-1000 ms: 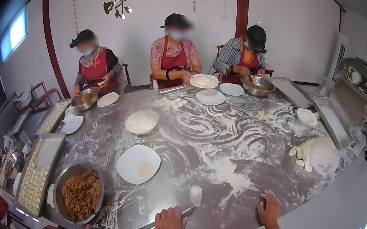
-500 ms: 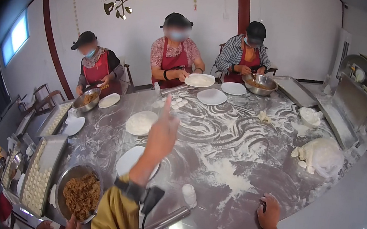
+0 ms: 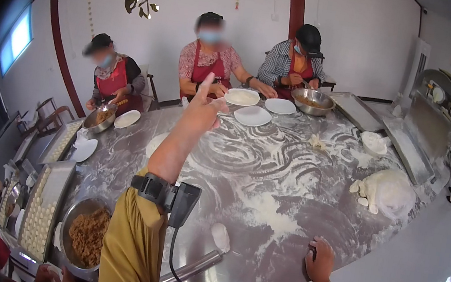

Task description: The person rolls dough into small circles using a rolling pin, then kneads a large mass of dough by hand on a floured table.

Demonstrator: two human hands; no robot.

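My left hand (image 3: 203,112) is stretched out over the middle of the table with its index finger pointing away from me and nothing held. A white plate on the table is partly hidden behind my left forearm. My right hand (image 3: 321,259) rests with curled fingers on the near edge of the steel table (image 3: 282,273); a small dark thing shows at its fingers, too small to name. Between my arms lie a white dough piece (image 3: 220,237) and a metal rolling pin (image 3: 193,270). Loose flour (image 3: 273,214) covers the tabletop ahead of my right hand.
Across the table sit several people in red aprons, with white plates (image 3: 252,116) and a filling bowl (image 3: 313,102). At left are a bowl of brown filling (image 3: 88,234) and a tray of small dough pieces (image 3: 42,213). A large dough mass (image 3: 385,192) lies at right.
My left hand has moved farther out and slightly left, over the far plates. The person opposite has reached an arm toward the neighbouring plate. My right hand stays at the table edge.
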